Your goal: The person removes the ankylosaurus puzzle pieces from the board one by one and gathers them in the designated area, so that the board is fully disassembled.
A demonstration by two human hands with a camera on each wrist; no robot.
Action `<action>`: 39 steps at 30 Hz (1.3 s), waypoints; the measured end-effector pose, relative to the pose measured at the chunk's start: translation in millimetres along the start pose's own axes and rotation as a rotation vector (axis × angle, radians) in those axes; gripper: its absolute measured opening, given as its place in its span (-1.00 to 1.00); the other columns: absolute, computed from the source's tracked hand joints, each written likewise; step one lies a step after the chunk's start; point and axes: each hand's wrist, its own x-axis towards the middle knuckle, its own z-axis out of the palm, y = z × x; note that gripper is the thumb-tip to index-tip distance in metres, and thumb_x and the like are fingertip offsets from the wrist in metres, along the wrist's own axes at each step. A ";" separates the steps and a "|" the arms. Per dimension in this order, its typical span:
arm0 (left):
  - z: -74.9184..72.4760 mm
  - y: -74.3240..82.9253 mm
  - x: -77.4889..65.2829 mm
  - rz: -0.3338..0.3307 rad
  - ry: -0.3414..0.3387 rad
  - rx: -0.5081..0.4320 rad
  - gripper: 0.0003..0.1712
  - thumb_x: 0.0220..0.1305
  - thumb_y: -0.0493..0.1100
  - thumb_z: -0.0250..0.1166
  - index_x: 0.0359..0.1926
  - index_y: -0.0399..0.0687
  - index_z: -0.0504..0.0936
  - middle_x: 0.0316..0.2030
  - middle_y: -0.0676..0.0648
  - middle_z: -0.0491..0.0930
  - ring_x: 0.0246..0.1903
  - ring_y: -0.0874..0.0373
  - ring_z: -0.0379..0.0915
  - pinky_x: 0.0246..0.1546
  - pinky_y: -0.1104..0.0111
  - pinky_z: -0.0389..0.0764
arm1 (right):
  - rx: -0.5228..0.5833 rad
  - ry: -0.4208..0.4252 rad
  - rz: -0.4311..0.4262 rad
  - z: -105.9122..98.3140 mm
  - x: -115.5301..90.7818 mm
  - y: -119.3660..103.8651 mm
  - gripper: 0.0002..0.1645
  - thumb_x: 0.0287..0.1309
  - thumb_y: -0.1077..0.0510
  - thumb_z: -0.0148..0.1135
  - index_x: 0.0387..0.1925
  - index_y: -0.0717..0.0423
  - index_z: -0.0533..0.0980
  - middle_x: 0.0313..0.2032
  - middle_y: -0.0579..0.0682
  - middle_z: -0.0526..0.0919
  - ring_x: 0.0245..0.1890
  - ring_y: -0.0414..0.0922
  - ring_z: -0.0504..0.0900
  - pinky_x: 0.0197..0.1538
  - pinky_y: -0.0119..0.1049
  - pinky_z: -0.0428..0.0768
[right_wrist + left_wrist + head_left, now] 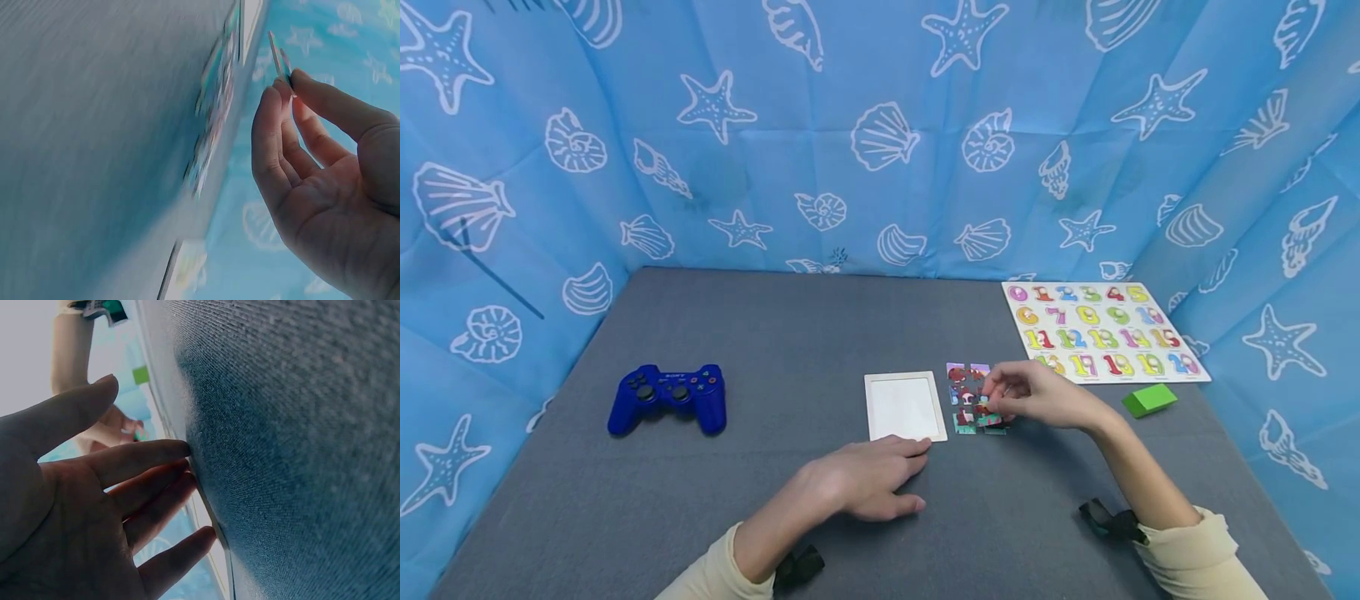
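A square wooden puzzle frame with a pale border and white inside lies on the table. My left hand touches its near edge with straight, spread fingertips; the left wrist view shows the fingers against that thin edge. Right of the frame lie several colourful jigsaw pieces in a close group. Above them, my right hand pinches a jigsaw piece between thumb and fingers, lifted off the table in the right wrist view. Its picture side is hard to make out.
A board of colourful numbers lies at the back right, with a green block in front of it. On the left rests a blue game controller. Blue curtains with shell prints stand behind and beside the grey table.
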 end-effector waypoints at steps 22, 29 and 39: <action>1.1 0.7 2.6 -0.022 -0.031 -0.017 -0.22 0.59 0.28 0.22 0.64 0.10 0.38 0.73 0.20 0.12 0.68 0.25 0.15 0.59 0.11 0.45 | 0.002 0.010 0.178 -11.6 -28.4 34.5 -0.83 0.43 0.33 0.33 -0.05 0.38 0.61 -0.27 0.11 0.74 -0.35 -0.21 0.69 -0.27 -0.28 0.76; -0.5 -0.9 2.0 -0.012 -0.036 -0.019 -0.23 0.59 0.27 0.21 0.65 0.09 0.37 0.73 0.19 0.12 0.67 0.25 0.15 0.62 0.16 0.41 | -0.022 0.022 0.186 -10.6 -27.8 33.5 -0.84 0.40 0.34 0.35 -0.07 0.38 0.62 -0.27 0.11 0.74 -0.35 -0.22 0.70 -0.26 -0.28 0.77; -1.7 -1.3 1.4 -0.002 -0.037 -0.020 -0.23 0.60 0.27 0.21 0.65 0.08 0.37 0.73 0.18 0.12 0.68 0.24 0.15 0.63 0.19 0.38 | -0.010 0.026 0.183 -12.0 -28.0 33.2 -0.84 0.40 0.33 0.36 -0.07 0.37 0.63 -0.25 0.13 0.74 -0.33 -0.20 0.74 -0.23 -0.26 0.81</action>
